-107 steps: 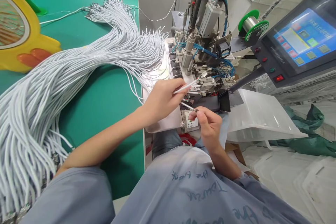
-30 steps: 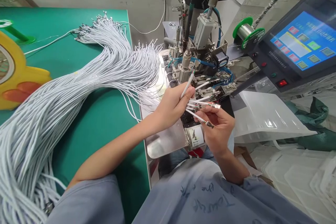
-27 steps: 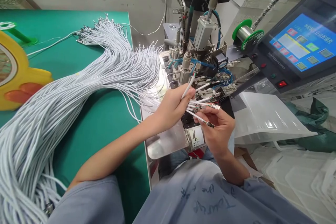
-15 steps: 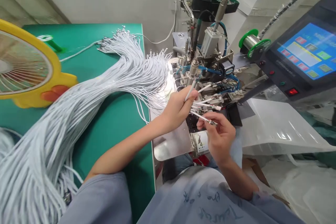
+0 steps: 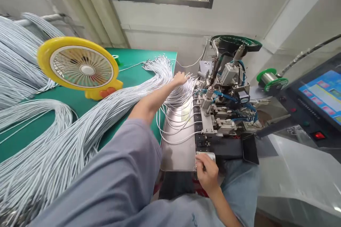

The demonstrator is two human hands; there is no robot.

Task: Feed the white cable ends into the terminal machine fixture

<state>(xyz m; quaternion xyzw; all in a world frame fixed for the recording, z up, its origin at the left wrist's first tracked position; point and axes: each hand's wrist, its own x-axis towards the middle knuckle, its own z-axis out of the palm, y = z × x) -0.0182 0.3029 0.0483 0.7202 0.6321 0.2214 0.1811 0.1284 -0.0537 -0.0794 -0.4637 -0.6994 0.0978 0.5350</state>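
My left hand [image 5: 181, 78] reaches to the far end of a pile of white cables [image 5: 181, 94], its fingers curled around cable ends beside the machine. The fingertips are partly hidden. At the front corner of a bench machine [image 5: 207, 108] with metal cylinders and blue air tubes, my right hand [image 5: 207, 171] is closed, with no cable visible in it. Several white cables run in arcs across a metal plate [image 5: 177, 154] to the machine's row of black holders [image 5: 197, 117].
A thick cable bundle [image 5: 106, 113] crosses the green table [image 5: 138, 55]. A yellow fan [image 5: 86, 70] stands at left. At right are a wire spool [image 5: 271, 79], a touch screen panel [image 5: 323, 94] and clear plastic sheeting [image 5: 301, 173].
My left hand has moved from the machine front to the back of the cable pile. My right hand has lowered away from the held cables. The view has swung left and up.
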